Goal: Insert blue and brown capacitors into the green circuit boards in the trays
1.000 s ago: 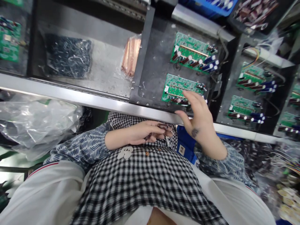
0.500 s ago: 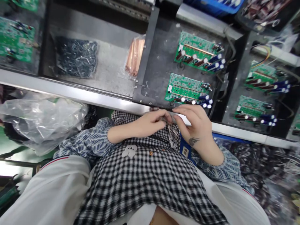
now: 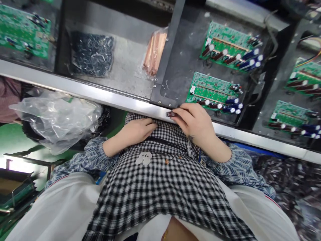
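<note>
From the head camera we see our hands have parted since half a second ago. Our right hand [image 3: 194, 122] now pinches a small dark cylindrical capacitor [image 3: 171, 114] in narrow fingers at the metal rail [image 3: 100, 97] of the desk. Our left hand [image 3: 136, 130] lies flat on our checked apron [image 3: 160, 187], fingers loosely spread, holding nothing. Just beyond, a green board [image 3: 210, 92] lies in a scuffed grey tray [image 3: 180, 67].

Circuit boards [image 3: 213, 92] green; apron [image 3: 160, 190] black-and-white check; sleeves [image 3: 92, 157] blue leaf print; copper bars [image 3: 154, 53] reddish-orange; capacitor [image 3: 171, 114] dark red
</note>
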